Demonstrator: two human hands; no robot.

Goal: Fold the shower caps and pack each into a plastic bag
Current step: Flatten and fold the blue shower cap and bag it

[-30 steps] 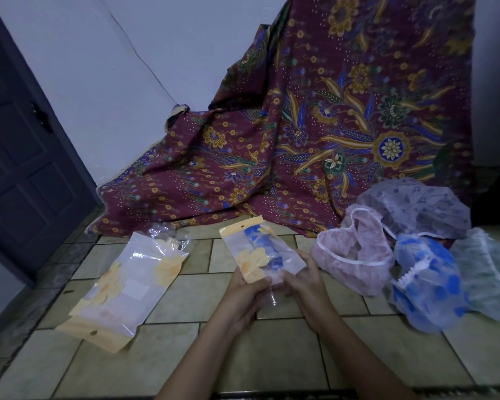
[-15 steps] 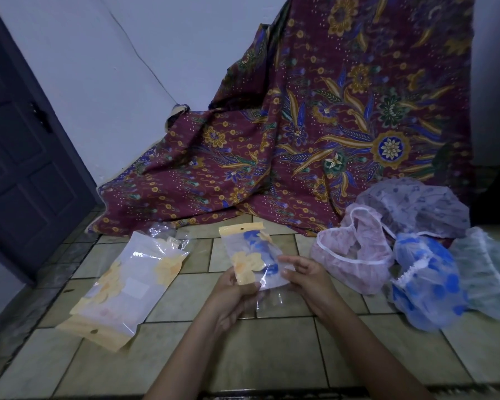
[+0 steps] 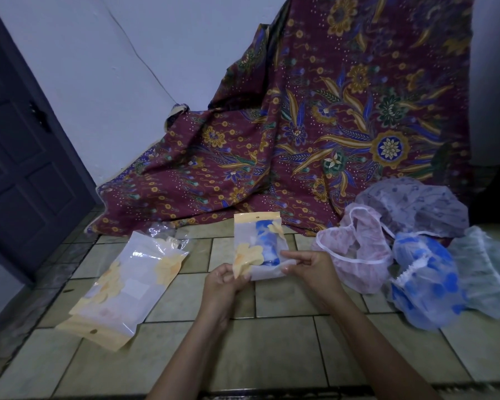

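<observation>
A small plastic bag (image 3: pixel 260 243) with a yellow header and a folded blue shower cap inside is held upright over the tiled floor. My left hand (image 3: pixel 224 280) pinches its lower left corner. Its lower right edge is pinched by my right hand (image 3: pixel 309 267). To the right lie loose shower caps: a pink one (image 3: pixel 355 249), a blue-spotted one (image 3: pixel 427 280), a pale green one (image 3: pixel 491 269) and a grey-lilac one (image 3: pixel 416 206) behind them.
A stack of yellow-edged plastic bags (image 3: pixel 124 287) lies on the floor tiles (image 3: pixel 272 356) at the left. A maroon batik cloth (image 3: pixel 315 125) drapes against the white wall behind. A dark door (image 3: pixel 18 157) stands at the far left.
The bag with the blue cap has turned from tilted to upright, its header now pointing up. Both hands shifted their pinch to its lower edge.
</observation>
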